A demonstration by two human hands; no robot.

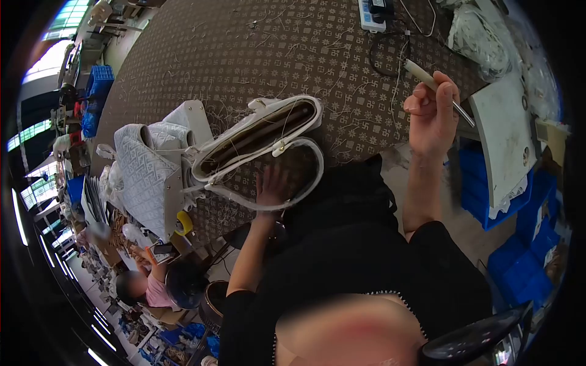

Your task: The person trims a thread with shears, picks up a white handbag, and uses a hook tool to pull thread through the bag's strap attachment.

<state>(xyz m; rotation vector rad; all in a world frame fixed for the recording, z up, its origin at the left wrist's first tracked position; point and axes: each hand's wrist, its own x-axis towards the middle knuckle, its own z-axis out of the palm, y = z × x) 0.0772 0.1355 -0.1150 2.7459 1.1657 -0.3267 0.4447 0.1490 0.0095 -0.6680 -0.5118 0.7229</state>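
A white handbag [259, 137] lies on its side on the brown patterned table [256, 55], its open top and looped handle [305, 177] facing me. My left hand [271, 186] rests flat on the table inside the handle loop, fingers spread, touching the bag's strap. My right hand [432, 113] is raised to the right of the bag and grips a slim metal tool with a pale handle [427, 79], its tip pointing down toward the table edge.
More white quilted bags [143, 171] lie stacked left of the handbag. A power strip [373, 13] and black cable [387, 52] sit at the far side. Loose threads litter the table. Blue bins [522, 219] stand at right. Another person [146, 283] sits at lower left.
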